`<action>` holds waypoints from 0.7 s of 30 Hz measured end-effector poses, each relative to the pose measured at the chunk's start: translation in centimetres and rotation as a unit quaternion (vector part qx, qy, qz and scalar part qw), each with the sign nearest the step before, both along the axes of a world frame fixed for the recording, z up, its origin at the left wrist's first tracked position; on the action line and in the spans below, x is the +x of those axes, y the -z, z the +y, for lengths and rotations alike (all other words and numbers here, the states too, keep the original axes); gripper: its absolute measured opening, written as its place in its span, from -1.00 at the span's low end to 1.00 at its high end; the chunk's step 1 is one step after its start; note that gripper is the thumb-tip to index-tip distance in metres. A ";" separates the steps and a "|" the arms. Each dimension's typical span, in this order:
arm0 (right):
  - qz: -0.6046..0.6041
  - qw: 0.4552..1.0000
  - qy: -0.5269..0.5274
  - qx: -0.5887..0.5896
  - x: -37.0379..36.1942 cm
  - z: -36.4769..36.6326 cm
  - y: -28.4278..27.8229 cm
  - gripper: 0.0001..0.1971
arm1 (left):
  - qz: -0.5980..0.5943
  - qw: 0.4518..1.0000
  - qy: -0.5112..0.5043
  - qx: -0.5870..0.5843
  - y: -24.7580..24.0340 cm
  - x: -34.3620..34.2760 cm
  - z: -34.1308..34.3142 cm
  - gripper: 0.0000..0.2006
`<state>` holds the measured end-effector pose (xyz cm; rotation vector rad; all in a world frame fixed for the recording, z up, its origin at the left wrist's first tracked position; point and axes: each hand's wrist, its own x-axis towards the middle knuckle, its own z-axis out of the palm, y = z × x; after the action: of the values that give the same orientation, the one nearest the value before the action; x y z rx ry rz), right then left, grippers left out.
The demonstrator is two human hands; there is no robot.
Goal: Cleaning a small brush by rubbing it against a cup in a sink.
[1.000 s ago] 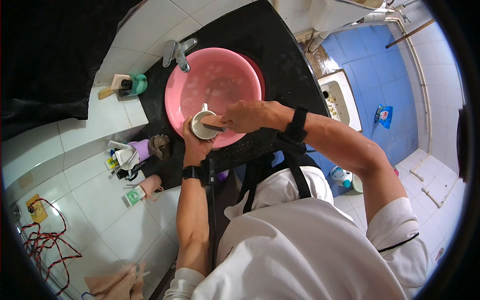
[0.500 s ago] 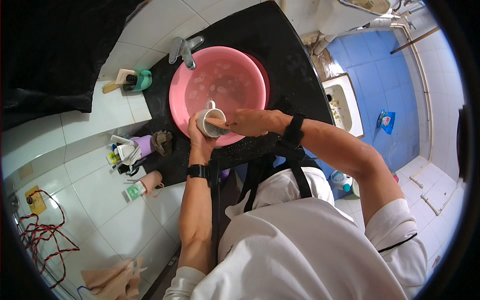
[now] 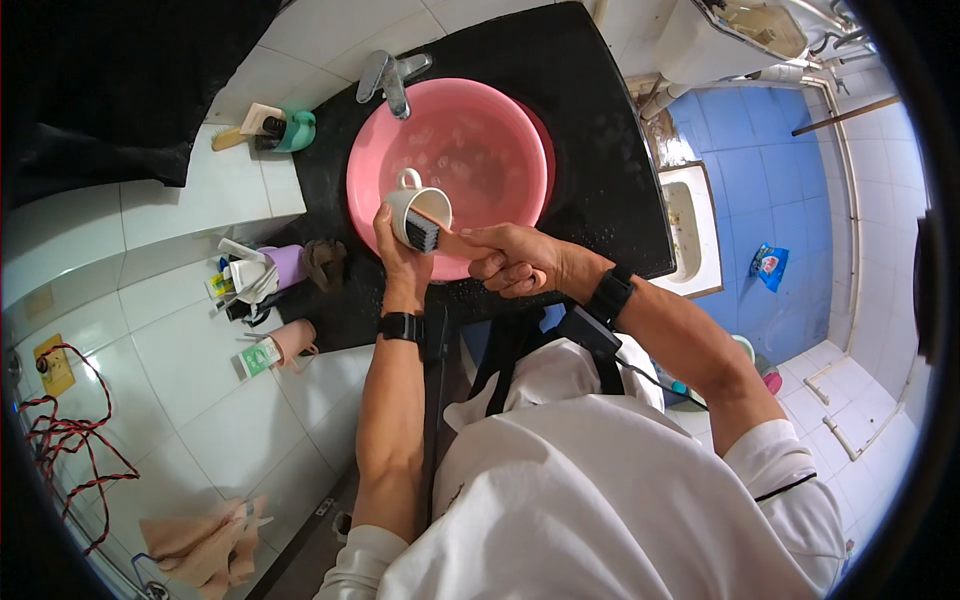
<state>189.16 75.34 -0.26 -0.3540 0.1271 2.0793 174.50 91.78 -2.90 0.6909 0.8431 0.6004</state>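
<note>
A white mug point(image 3: 435, 203) with its handle pointing away from me is held tilted in my left hand point(image 3: 401, 259), over the near left rim of a pink basin point(image 3: 533, 130). My right hand point(image 3: 520, 262) is wrapped round the handle of a pinkish scrub brush point(image 3: 447, 240). The dark and pale bristles of the brush face left, at the mug's mouth. Whether they touch the inner wall I cannot tell. Cloudy water with patches of foam lies in the basin. A chrome faucet point(image 3: 393, 82) stands at the basin's far left edge.
Around the basin runs a black countertop point(image 3: 601, 150). On the left are a green cup point(image 3: 298, 131), a purple container point(image 3: 288, 266), a dark crumpled cloth point(image 3: 323, 265) and a pink cup point(image 3: 294, 342). A blue packet point(image 3: 769, 266) lies on the blue floor at right.
The brush has turned, and its bristles now show at the mug's mouth. My right hand has moved slightly nearer to me. The mug is tilted more to the right.
</note>
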 end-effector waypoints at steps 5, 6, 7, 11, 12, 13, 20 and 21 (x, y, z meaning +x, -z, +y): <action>-0.145 0.989 -0.033 0.000 -0.3 -0.5 -1.2 -0.58 | 0.031 0.999 0.033 0.016 -0.4 0.1 0.2 -0.47; -0.198 0.979 -0.038 0.003 -0.2 -0.6 -1.7 -0.58 | 0.049 0.998 0.040 0.018 -0.4 0.0 0.2 -0.47; -0.198 0.979 -0.039 0.003 0.0 -0.5 -2.0 -0.58 | 0.058 0.997 0.051 0.027 -0.3 0.0 0.2 -0.46; -0.383 0.909 -0.144 0.077 1.2 0.1 -2.0 -0.65 | 0.060 0.996 0.063 0.014 0.6 -0.6 0.2 -0.47; -0.487 0.843 -0.191 0.128 1.4 0.3 -1.8 -0.69 | 0.086 0.995 0.042 0.005 1.3 -1.2 0.3 -0.49; -0.488 0.843 -0.188 0.127 1.1 0.1 -0.1 -0.69 | 0.111 0.993 0.026 -0.005 1.6 -1.2 0.2 -0.51; -0.840 0.427 -0.161 0.295 3.1 0.5 -3.6 -0.74 | 0.160 0.969 0.073 -0.172 1.1 -1.6 -0.7 -0.41; -0.846 0.433 -0.153 0.269 3.7 0.9 -4.2 -0.72 | 0.161 0.971 0.051 -0.171 0.0 -1.2 -0.4 -0.43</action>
<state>192.91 76.19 3.99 -1.8910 -1.8411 0.9594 173.30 91.34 -2.95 0.5163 1.1739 0.2405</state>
